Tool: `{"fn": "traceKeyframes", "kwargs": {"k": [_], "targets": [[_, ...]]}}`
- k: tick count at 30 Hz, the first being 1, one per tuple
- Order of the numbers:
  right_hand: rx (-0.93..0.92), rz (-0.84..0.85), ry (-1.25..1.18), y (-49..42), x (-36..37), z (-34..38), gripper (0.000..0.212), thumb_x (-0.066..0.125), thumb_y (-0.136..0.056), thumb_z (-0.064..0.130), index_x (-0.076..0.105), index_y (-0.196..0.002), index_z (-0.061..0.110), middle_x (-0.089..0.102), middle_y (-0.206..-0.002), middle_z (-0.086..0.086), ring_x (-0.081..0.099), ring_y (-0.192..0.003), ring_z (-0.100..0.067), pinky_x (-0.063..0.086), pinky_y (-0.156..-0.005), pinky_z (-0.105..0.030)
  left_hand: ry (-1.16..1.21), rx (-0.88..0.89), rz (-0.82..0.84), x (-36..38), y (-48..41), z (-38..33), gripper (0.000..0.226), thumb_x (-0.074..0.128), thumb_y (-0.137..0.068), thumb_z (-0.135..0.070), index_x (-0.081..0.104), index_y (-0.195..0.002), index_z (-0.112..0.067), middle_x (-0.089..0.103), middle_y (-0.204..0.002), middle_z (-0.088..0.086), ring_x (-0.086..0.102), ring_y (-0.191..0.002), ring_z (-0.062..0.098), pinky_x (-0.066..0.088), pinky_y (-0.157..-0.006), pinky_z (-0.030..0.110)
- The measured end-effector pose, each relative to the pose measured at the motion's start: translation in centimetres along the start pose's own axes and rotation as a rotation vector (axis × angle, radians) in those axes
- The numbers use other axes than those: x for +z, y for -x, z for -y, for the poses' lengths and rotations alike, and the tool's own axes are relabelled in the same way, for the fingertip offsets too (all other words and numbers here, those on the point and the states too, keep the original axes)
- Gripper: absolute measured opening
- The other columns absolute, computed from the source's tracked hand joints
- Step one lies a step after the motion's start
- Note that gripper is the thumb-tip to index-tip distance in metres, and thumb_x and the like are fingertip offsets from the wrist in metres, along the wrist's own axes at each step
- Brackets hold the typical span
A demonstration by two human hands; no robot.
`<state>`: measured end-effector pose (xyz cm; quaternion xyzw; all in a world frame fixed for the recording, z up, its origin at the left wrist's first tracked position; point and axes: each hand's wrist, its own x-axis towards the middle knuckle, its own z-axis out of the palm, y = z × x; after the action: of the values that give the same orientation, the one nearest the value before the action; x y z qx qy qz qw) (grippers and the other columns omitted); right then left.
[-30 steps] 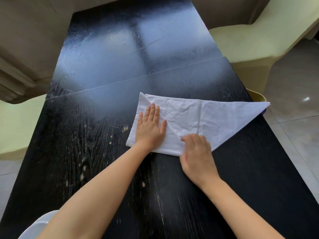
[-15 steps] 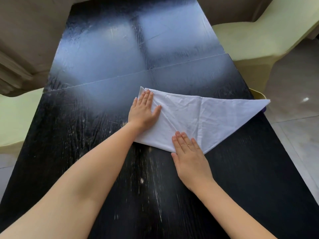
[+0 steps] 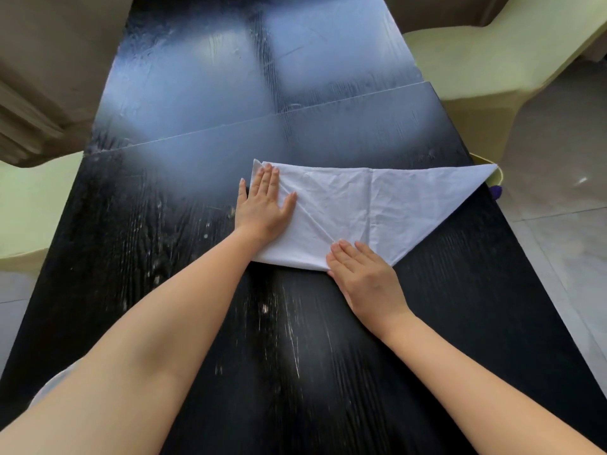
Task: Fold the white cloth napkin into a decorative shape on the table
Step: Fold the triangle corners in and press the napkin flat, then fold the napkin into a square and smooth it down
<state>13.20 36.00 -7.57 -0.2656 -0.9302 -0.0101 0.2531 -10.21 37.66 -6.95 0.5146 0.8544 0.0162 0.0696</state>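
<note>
The white cloth napkin [image 3: 377,205] lies flat on the black table [image 3: 197,208], folded into a wide triangle whose right tip reaches the table's right edge. Its left corner is folded over towards the near point, leaving a diagonal crease. My left hand [image 3: 264,205] lies flat with straight fingers on the napkin's folded left flap. My right hand [image 3: 364,277] presses flat on the napkin's near point, its fingers straight and its palm partly on the bare table.
Pale green chairs stand at the table's far right [image 3: 486,60] and left [image 3: 29,208]. A yellow rim with something purple [image 3: 495,188] shows under the napkin's right tip at the table edge. Tiled floor [image 3: 565,224] lies to the right.
My right hand went from curled fingers on the fold to lying flat on the near point. My left hand slid towards the napkin's far left corner. The fold lies flatter.
</note>
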Motion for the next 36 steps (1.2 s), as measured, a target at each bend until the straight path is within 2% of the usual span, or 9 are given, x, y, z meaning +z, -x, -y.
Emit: {"fn": "traceKeyframes", "kwargs": {"k": [9, 14, 18, 21, 24, 26, 30, 33, 36], "targets": [[-0.061, 0.163, -0.255, 6.5, -3.8, 0.2, 0.030, 0.048, -0.090, 0.022, 0.071, -0.106, 0.010, 0.070, -0.113, -0.005, 0.062, -0.111, -0.020, 0.052, -0.093, -0.038, 0.046, -0.272, -0.016, 0.7, 12.2, -1.3, 0.069, 0.015, -0.095, -0.053, -0.002, -0.149, -0.015, -0.005, -0.159, -0.001, -0.010, -0.145, 0.010, -0.005, -0.119, 0.041], [-0.183, 0.352, -0.348, 9.1, -6.7, -2.4, 0.044, 0.030, -0.101, 0.033, 0.067, -0.114, 0.013, 0.064, -0.123, -0.001, 0.055, -0.120, -0.017, 0.033, -0.109, -0.030, 0.112, -0.494, -0.056, 1.9, 21.3, -4.1, 0.065, 0.011, -0.096, -0.048, -0.001, -0.148, -0.012, -0.003, -0.159, 0.002, -0.008, -0.146, 0.014, -0.007, -0.117, 0.049], [-0.156, 0.478, -0.296, 10.2, -9.7, -3.7, 0.052, 0.024, -0.099, 0.043, 0.059, -0.124, 0.014, 0.057, -0.133, -0.002, 0.047, -0.128, -0.019, 0.032, -0.110, -0.036, 0.044, -0.363, -0.117, 3.1, 27.1, -6.5, 0.066, 0.003, -0.094, -0.048, 0.009, -0.147, -0.008, 0.016, -0.157, 0.010, 0.007, -0.146, 0.020, -0.008, -0.115, 0.047], [-0.076, 0.471, -0.196, 9.3, -9.9, 0.4, 0.058, 0.015, -0.100, 0.038, 0.054, -0.129, 0.007, 0.053, -0.136, -0.010, 0.048, -0.128, -0.025, 0.022, -0.110, -0.036, 0.023, -0.248, -0.109, 3.1, 27.8, -8.0, 0.061, 0.001, -0.099, -0.040, 0.024, -0.143, -0.005, 0.030, -0.151, 0.011, 0.009, -0.145, 0.019, -0.006, -0.116, 0.041], [-0.014, 0.551, -0.244, 9.2, -8.1, 6.8, 0.056, 0.018, -0.097, 0.036, 0.044, -0.136, 0.005, 0.043, -0.144, -0.011, 0.030, -0.137, -0.025, 0.004, -0.113, -0.033, -0.011, -0.182, -0.054, 3.4, 28.0, -8.2, 0.055, 0.017, -0.095, -0.030, 0.028, -0.141, -0.002, 0.040, -0.146, 0.015, 0.037, -0.136, 0.027, 0.008, -0.112, 0.044], [0.043, 0.609, -0.240, 9.8, -7.3, 7.8, 0.061, 0.005, -0.098, 0.041, 0.028, -0.143, 0.008, 0.026, -0.153, -0.007, 0.007, -0.141, -0.020, -0.009, -0.113, -0.029, -0.013, -0.185, -0.028, 3.5, 28.1, -8.1, 0.061, 0.017, -0.089, -0.031, 0.019, -0.144, -0.005, 0.032, -0.150, 0.013, 0.032, -0.139, 0.025, 0.011, -0.114, 0.045], [0.149, 0.638, -0.124, 11.0, -7.6, 5.7, 0.059, -0.004, -0.098, 0.042, 0.023, -0.142, 0.012, 0.026, -0.152, -0.004, 0.021, -0.140, -0.018, 0.005, -0.112, -0.034, 0.087, -0.233, -0.055, 3.6, 27.9, -8.5, 0.065, 0.000, -0.086, -0.041, 0.004, -0.143, -0.010, 0.011, -0.157, 0.007, 0.011, -0.146, 0.020, -0.004, -0.117, 0.039], [0.246, 0.624, -0.064, 11.7, -7.5, 2.9, 0.064, -0.013, -0.084, 0.048, -0.014, -0.140, 0.018, -0.020, -0.149, 0.005, -0.015, -0.141, -0.012, -0.019, -0.112, -0.030, 0.093, -0.230, -0.095, 3.6, 27.9, -8.3, 0.065, 0.003, -0.086, -0.044, 0.002, -0.141, -0.010, 0.014, -0.157, 0.009, 0.015, -0.145, 0.023, -0.002, -0.117, 0.039], [0.348, 0.637, 0.020, 11.7, -8.1, 0.4, 0.056, 0.001, -0.094, 0.047, -0.023, -0.135, 0.018, -0.029, -0.143, 0.006, -0.021, -0.141, -0.010, -0.013, -0.116, -0.033, 0.070, -0.217, -0.045, 3.6, 28.2, -8.2, 0.068, -0.008, -0.081, -0.047, -0.010, -0.139, -0.013, 0.003, -0.158, 0.007, 0.003, -0.147, 0.020, -0.007, -0.116, 0.039]]}}
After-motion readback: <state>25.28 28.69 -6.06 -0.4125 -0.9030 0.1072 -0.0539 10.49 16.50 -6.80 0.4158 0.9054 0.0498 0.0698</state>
